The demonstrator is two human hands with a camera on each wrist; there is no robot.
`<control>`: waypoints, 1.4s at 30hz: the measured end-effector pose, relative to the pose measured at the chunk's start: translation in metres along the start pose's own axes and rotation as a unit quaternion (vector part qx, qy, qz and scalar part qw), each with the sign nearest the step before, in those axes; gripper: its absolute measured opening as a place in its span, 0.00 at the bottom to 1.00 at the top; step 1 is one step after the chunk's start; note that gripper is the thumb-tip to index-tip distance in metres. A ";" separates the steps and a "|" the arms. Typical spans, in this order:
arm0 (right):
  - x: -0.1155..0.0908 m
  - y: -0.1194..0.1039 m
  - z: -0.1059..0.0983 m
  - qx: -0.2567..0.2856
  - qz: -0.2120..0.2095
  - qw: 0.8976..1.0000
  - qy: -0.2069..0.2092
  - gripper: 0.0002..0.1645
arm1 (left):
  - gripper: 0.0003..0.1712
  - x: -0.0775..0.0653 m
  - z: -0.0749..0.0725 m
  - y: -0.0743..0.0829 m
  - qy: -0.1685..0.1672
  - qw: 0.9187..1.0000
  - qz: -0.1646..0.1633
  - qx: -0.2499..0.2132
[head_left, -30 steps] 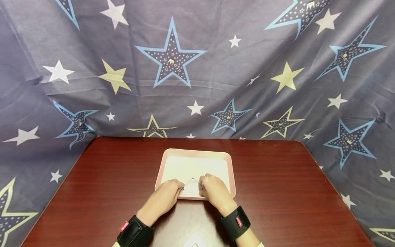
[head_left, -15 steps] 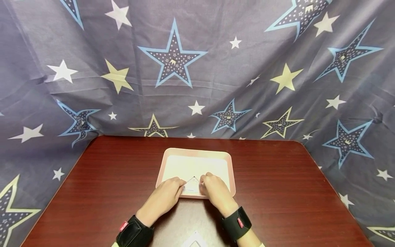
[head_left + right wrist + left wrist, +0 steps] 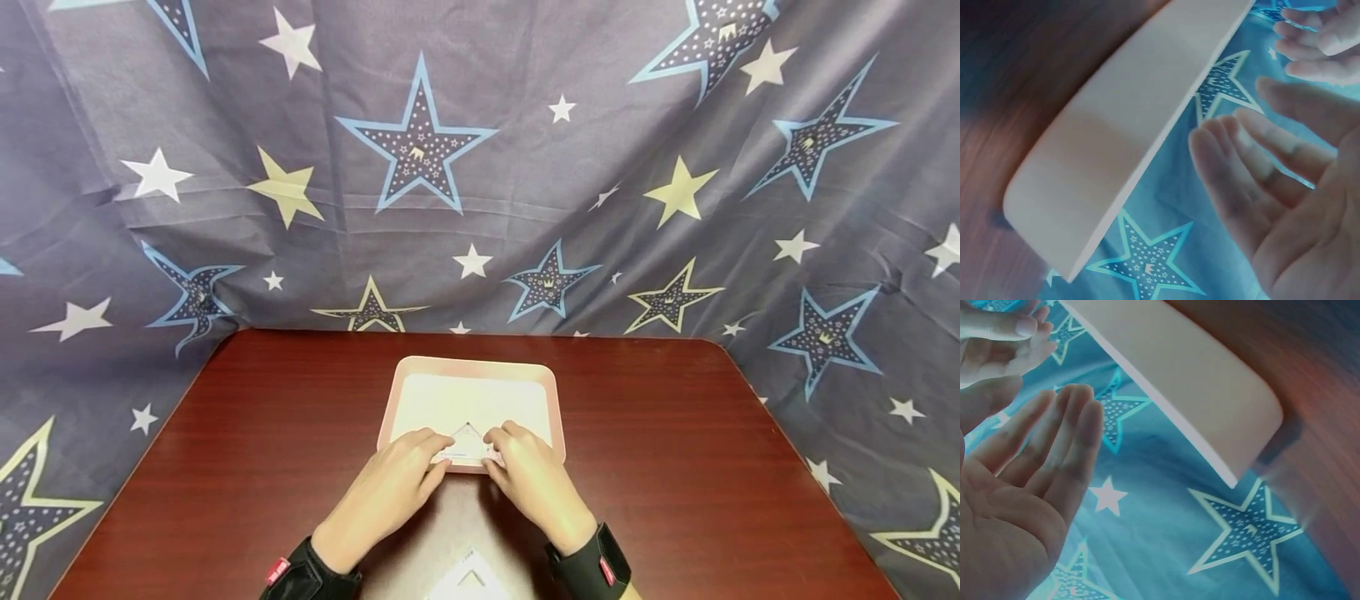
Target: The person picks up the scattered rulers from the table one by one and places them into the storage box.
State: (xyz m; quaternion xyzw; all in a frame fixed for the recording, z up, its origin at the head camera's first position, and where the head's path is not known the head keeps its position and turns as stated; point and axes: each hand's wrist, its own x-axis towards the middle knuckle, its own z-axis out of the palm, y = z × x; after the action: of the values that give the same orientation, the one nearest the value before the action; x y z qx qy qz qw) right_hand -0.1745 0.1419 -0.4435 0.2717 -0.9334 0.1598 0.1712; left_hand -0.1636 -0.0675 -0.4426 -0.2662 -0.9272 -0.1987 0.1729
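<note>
A clear triangular set square [image 3: 467, 444] lies at the near side of the pink-rimmed tray [image 3: 555, 408], one corner pointing away from me. My left hand [image 3: 393, 483] is at its left side, fingers loosely bent and thumb spread apart. On the other side, my right hand [image 3: 536, 479] has its fingertips right at the set square's right edge, thumb apart too. Both wrist views show relaxed, slightly spread fingers beside the tray's outer wall [image 3: 1197, 381], with nothing gripped. The set square is out of sight in those views.
A second clear set square [image 3: 448, 587] with a cut-out lies on the table near the front edge, between my forearms. The reddish-brown wooden table [image 3: 675, 450] extends to both sides. A grey star-patterned cloth [image 3: 480, 167] hangs behind it.
Both hands have loosened from pinching the set square's sides, and their thumbs have spread away. The set square stays in the tray. More of the second set square shows at the bottom.
</note>
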 end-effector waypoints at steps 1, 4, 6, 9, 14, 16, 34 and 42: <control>-0.001 -0.001 -0.002 0.007 0.000 1.000 -0.005 0.11 | 0.12 -0.001 -0.001 0.002 0.003 1.000 0.004 0.004; -0.007 -0.004 -0.008 0.032 0.008 0.999 -0.031 0.12 | 0.12 -0.003 -0.005 0.006 0.009 1.000 0.016 0.017; -0.011 -0.007 -0.012 0.055 0.016 0.997 -0.052 0.13 | 0.13 -0.004 -0.006 0.008 0.009 0.999 0.023 0.021; -0.017 -0.012 -0.017 0.083 0.018 0.993 -0.088 0.14 | 0.13 -0.007 -0.008 0.012 0.006 0.999 0.029 0.021; -0.024 -0.020 -0.023 0.102 0.004 0.987 -0.128 0.16 | 0.12 -0.013 -0.009 0.017 0.000 0.999 0.023 0.022; -0.026 -0.021 -0.024 0.094 -0.001 0.987 -0.134 0.17 | 0.11 -0.015 -0.008 0.018 -0.006 1.000 0.017 0.018; -0.044 -0.032 -0.024 0.081 0.021 0.962 -0.258 0.50 | 0.17 -0.029 0.009 0.025 -0.109 0.993 -0.027 -0.039; -0.050 -0.031 -0.021 0.046 0.026 0.966 -0.253 0.49 | 0.21 -0.039 0.014 0.024 -0.149 0.986 -0.046 -0.055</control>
State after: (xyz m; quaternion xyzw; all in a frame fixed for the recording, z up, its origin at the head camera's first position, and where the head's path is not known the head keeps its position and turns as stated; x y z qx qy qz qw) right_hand -0.1124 0.1483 -0.4391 0.2862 -0.9448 0.1331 -0.0879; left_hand -0.1223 -0.0583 -0.4648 -0.2590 -0.9416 -0.2149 0.0089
